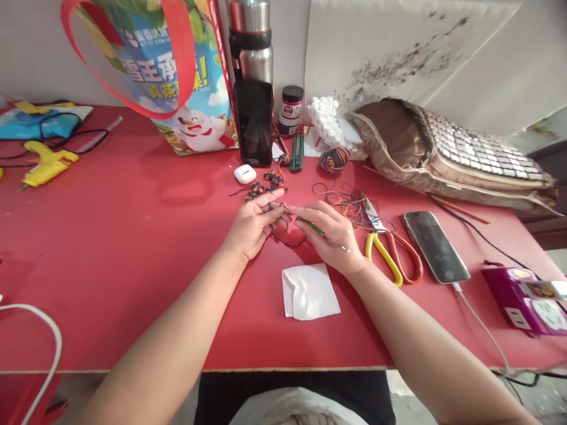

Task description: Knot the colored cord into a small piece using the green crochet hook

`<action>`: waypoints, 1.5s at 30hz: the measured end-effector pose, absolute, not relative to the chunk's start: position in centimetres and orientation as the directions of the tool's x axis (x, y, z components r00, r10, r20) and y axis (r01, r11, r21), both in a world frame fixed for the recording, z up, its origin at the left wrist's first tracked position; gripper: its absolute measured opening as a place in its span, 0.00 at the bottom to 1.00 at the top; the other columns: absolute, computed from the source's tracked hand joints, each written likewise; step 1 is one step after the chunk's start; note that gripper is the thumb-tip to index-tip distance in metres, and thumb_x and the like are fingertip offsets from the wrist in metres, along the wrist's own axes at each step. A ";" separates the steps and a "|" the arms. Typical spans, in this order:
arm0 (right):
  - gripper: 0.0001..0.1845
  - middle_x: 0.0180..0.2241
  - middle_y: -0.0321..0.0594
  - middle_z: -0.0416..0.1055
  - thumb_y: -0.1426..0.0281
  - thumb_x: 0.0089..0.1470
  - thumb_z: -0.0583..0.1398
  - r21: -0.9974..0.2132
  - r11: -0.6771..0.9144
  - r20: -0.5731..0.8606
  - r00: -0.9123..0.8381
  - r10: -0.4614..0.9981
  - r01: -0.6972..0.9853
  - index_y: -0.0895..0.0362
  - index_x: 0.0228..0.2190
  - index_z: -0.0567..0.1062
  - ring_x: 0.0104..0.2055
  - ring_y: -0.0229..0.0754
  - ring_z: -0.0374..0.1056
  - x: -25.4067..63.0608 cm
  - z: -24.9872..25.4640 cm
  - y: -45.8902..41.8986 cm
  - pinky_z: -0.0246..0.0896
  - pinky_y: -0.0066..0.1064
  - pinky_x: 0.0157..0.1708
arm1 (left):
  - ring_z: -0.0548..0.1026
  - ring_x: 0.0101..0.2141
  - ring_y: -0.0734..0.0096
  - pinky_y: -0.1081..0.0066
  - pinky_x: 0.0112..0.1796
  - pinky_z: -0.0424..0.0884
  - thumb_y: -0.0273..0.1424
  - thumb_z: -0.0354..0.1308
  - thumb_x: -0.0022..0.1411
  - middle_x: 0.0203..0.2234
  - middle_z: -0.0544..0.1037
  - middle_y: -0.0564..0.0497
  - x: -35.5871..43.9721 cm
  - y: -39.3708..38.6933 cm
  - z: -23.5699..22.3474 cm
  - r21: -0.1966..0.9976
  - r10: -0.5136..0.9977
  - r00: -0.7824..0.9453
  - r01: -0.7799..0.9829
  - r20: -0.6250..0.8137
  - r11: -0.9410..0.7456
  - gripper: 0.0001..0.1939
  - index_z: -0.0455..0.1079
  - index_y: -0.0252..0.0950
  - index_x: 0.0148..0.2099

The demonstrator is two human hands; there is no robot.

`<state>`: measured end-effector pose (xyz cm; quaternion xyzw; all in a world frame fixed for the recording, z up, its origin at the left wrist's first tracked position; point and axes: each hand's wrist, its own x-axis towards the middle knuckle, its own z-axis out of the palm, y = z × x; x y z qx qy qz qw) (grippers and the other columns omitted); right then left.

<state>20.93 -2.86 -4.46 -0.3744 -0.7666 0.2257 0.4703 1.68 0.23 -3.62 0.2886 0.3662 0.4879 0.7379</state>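
Observation:
My left hand (pixel 257 224) pinches a small piece of multicoloured yarn work between thumb and fingers. A dark strand of yarn (pixel 290 244) loops below it toward my right hand. My right hand (pixel 328 233) is closed around a slim crochet hook (pixel 311 225) with a green grip; its silvery end shows past the hand. The fingertips of both hands meet at the work, and the stitches there are too small to make out. Just beyond my left hand lies a knotted multicoloured yarn piece (pixel 256 190). Loose yarn (pixel 343 200) is tangled beyond my right hand.
Scissors (pixel 392 254) and a phone (pixel 436 247) lie to the right, with a white tissue (pixel 310 292) in front. Behind stand a yarn ball (pixel 334 159), a green cutter (pixel 297 153), an upright phone (pixel 254 123) and a bag (pixel 195 88). A yellow glue gun (pixel 46 163) lies left.

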 end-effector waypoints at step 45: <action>0.07 0.20 0.37 0.73 0.65 0.48 0.71 -0.970 -0.088 -0.089 -0.007 0.996 -0.225 0.56 0.28 0.87 0.21 0.35 0.62 22.0 -3.4 -1.9 0.50 0.30 0.20 | 0.73 0.27 0.77 0.73 0.32 0.72 0.22 0.64 0.61 0.27 0.74 0.57 2.0 -0.3 -3.9 0.992 0.970 0.242 -0.107 -0.036 0.063 0.23 0.82 0.37 0.59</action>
